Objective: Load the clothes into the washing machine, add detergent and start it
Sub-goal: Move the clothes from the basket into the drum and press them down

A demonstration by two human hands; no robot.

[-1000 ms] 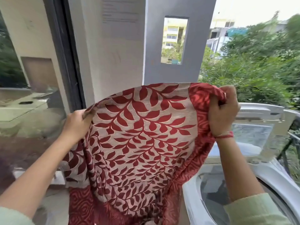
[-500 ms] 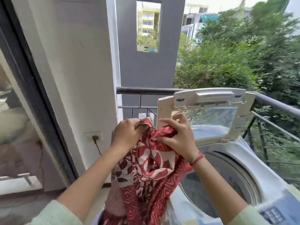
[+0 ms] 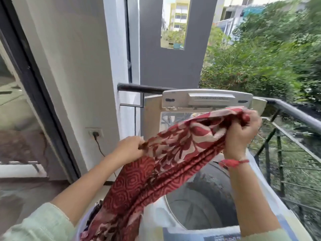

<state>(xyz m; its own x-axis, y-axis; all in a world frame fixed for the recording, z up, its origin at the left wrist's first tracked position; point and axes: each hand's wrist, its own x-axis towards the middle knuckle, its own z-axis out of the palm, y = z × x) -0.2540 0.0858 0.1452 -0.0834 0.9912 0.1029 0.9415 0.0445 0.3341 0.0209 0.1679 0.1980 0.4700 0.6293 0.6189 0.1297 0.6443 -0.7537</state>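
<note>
I hold the red leafy cloth (image 3: pixel 173 153) with both hands. My right hand (image 3: pixel 241 134) is bunched tight round its top end, up high, close to the open lid (image 3: pixel 208 99) at the back edge of the washing machine (image 3: pixel 271 202). My left hand (image 3: pixel 129 147) pinches a fold lower down, out past the machine's left edge. So the cloth runs in a long slant from my right hand down to the left. It crosses the left edge, and its bottom end hangs outside the machine. I cannot tell what that end sits in. The tub (image 3: pixel 208 185) is open. It lies below my right hand and to the right of my left hand. I see no clothes in the part of the tub that shows. I think my right hand is the nearer one, so it should go down first. My left hand then has to lift the hanging end over the left edge, or the cloth may slip down outside.
</note>
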